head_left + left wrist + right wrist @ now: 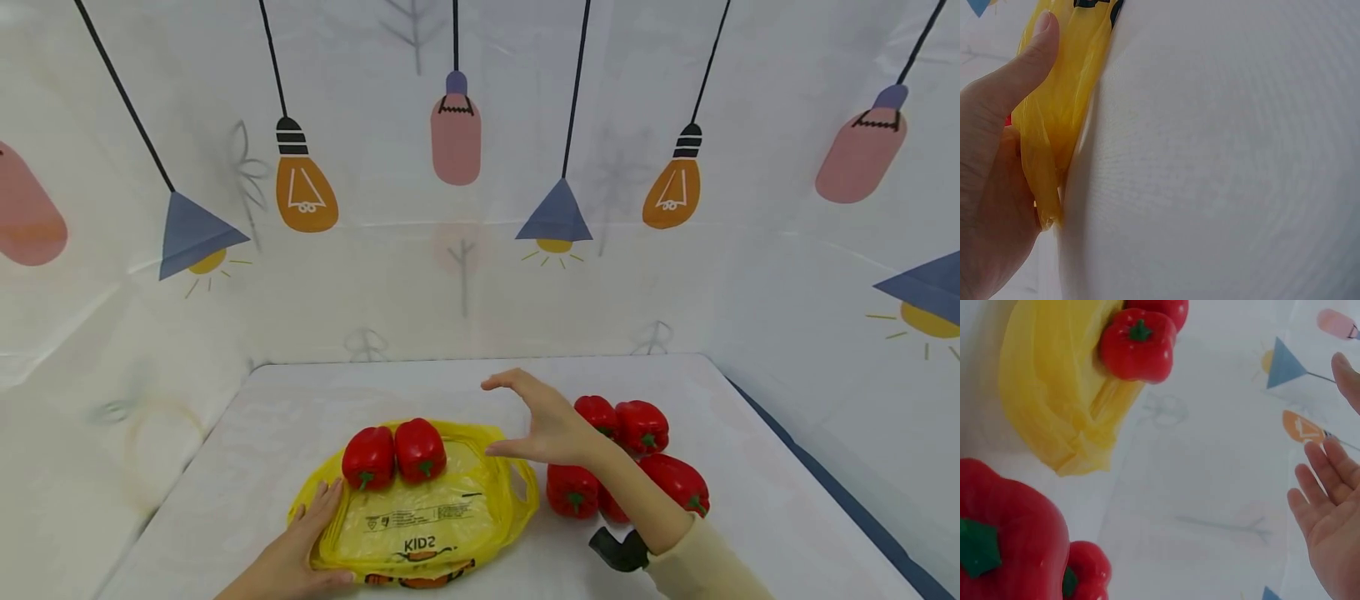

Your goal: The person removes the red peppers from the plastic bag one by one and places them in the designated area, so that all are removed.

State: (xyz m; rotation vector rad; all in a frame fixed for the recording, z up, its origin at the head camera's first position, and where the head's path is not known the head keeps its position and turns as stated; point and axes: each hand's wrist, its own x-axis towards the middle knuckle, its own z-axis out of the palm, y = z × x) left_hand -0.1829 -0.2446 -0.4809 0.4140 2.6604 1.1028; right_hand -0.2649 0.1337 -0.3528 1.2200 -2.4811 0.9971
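Observation:
A yellow plastic bag (408,521) with dark print lies flat on the table. Two red bell peppers, one on the left (369,458) and one on the right (421,451), sit side by side on its far part. My left hand (303,546) rests against the bag's left edge, fingers and thumb spread; the left wrist view shows the thumb along the yellow plastic (1066,94). Raised above the table, my right hand (547,421) holds nothing, its thumb and fingers wide apart. Several more red bell peppers (642,427) lie beyond and below the right forearm, which partly hides them.
A white cloth covers the table (300,400). Behind it hangs a pale sheet (495,283) printed with lamps and bulbs. A black strap piece (621,550) shows at the right wrist. The bag's loop handle (527,492) points toward the pepper group.

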